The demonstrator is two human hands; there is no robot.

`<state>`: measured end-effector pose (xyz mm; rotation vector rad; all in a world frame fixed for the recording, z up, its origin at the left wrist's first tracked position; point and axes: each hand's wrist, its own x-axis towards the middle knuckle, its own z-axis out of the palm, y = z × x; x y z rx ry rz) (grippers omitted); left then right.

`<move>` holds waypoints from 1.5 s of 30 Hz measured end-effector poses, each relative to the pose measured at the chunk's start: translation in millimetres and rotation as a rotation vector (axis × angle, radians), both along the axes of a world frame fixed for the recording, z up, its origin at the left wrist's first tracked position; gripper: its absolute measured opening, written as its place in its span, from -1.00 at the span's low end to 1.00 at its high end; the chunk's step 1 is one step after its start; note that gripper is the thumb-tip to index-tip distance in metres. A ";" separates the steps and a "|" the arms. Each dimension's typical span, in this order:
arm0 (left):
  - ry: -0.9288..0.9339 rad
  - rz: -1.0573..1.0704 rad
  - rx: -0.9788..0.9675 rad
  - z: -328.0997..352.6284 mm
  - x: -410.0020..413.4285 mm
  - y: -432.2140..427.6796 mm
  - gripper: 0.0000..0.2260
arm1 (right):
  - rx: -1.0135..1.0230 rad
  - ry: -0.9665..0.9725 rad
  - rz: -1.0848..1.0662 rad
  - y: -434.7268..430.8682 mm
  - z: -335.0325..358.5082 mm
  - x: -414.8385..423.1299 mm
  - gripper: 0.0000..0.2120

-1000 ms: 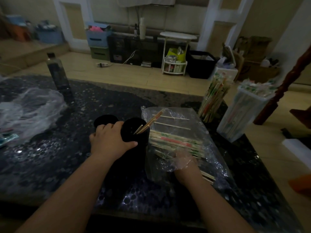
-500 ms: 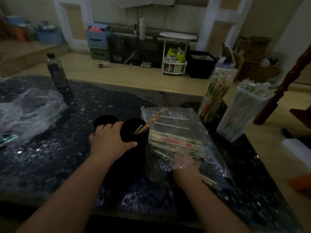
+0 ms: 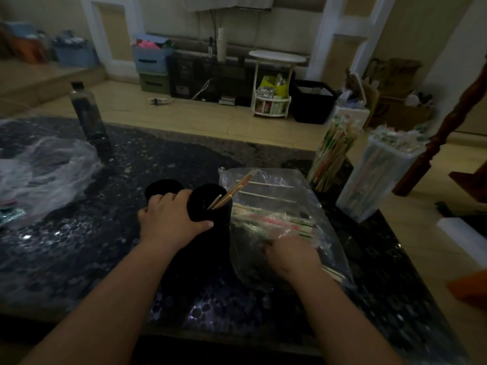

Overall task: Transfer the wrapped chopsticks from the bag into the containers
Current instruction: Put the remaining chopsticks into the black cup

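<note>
- Left hand point(image 3: 171, 219) grips the black cup point(image 3: 220, 217), fingers curled round its side.
- Clear bag point(image 3: 279, 180) lies just right of the cup, with the wrapped chopsticks point(image 3: 274, 222) inside.
- Right hand point(image 3: 291, 255) is at the bag's near end; its fingers are blurred, so I cannot tell their state.

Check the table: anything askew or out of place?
Nothing spilled. The few chopsticks in the black container gripped by the left hand lean steeply over its rim toward the bag; two thin sticks lie loose at the bag's far end, apart from the wrapped bundle.
</note>
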<state>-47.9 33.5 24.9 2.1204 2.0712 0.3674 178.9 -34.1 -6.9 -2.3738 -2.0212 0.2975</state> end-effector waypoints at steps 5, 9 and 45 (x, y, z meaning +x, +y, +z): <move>0.006 0.003 0.008 0.3 -0.1 -0.9 -0.26 | 0.040 -0.048 0.042 -1.5 33.3 2.7 -0.66; -0.001 0.003 0.007 0.3 -0.3 -0.7 -0.25 | 0.146 -0.150 0.087 -7.8 62.2 -1.2 -0.73; -0.010 -0.006 0.000 4.6 -0.9 -2.6 -0.25 | 0.755 1.032 -0.067 20.0 68.7 -47.1 -0.70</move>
